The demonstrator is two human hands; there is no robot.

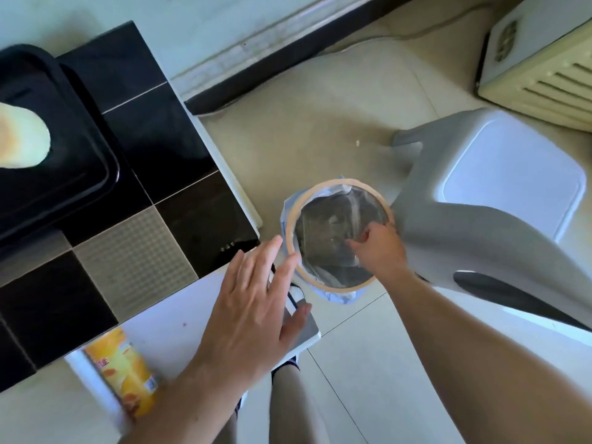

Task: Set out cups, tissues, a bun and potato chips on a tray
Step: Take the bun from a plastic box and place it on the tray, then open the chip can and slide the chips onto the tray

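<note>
Now drop waste well inside bin (336,232) with right hand (379,248), grip unclear; keep left hand (253,299) flat and released near chips can (123,370)

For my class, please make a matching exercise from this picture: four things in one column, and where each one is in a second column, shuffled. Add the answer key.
Things:
1. bun
2. chip can
3. waste bin
4. stool

Places:
A. on the floor, just past the table's corner, under the right hand
B. on the white table edge, beside the left forearm
C. on the black tray
D. on the floor, right of the bin

Pairs: 1-C, 2-B, 3-A, 4-D
</note>
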